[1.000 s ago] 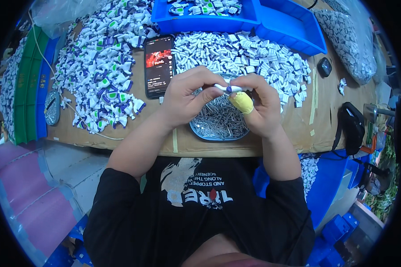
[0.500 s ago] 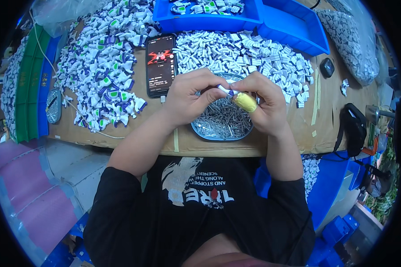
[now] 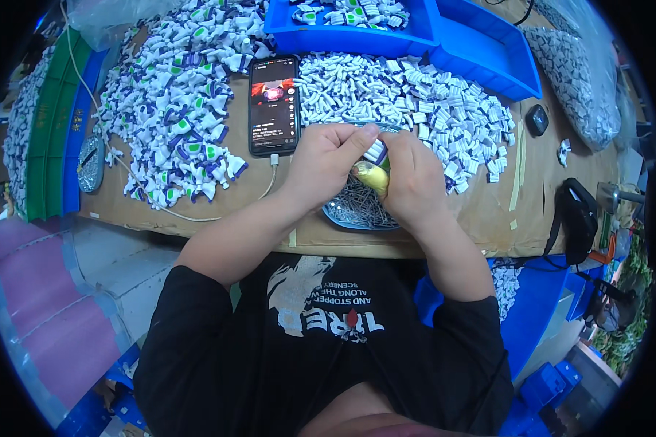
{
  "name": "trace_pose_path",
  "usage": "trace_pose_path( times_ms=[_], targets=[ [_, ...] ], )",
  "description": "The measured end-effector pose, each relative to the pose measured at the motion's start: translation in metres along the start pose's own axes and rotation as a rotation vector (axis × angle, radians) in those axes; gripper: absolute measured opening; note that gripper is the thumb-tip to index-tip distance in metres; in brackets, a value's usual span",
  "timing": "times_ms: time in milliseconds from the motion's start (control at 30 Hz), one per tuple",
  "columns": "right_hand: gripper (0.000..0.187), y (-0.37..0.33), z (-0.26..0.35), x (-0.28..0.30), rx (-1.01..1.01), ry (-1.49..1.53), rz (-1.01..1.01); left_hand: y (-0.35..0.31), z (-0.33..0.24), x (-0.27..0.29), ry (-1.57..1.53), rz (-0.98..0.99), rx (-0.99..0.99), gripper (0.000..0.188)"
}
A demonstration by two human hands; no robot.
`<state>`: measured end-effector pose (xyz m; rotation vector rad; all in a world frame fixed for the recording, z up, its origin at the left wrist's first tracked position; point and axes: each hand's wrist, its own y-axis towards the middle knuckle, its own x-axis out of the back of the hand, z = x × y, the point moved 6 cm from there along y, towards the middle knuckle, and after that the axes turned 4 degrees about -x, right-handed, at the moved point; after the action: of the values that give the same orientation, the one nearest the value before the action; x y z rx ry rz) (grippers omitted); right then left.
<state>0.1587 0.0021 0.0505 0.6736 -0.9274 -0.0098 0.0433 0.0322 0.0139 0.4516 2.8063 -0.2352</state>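
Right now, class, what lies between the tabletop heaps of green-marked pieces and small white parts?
In the head view, a lit smartphone with a pale cable plugged in lies between them, on the tabletop.

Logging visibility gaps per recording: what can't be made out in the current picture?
All in the head view:
Held white-and-purple piece: mostly hidden by the left hand and right hand.
Blue dish: partly covered by both hands.
Metal pins: too small to distinguish screws from nails.
Blue bin: far side cut off by the top edge.
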Motion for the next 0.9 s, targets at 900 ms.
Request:
trace_pose_path(
  times_ms=[900],
  targets=[
    [0.038, 0.008, 0.001, 0.022, 0.143, 0.306, 0.059, 0.012, -0.089, 0.055, 0.330, -0.019, -0.460, 0.052]
  ],
)
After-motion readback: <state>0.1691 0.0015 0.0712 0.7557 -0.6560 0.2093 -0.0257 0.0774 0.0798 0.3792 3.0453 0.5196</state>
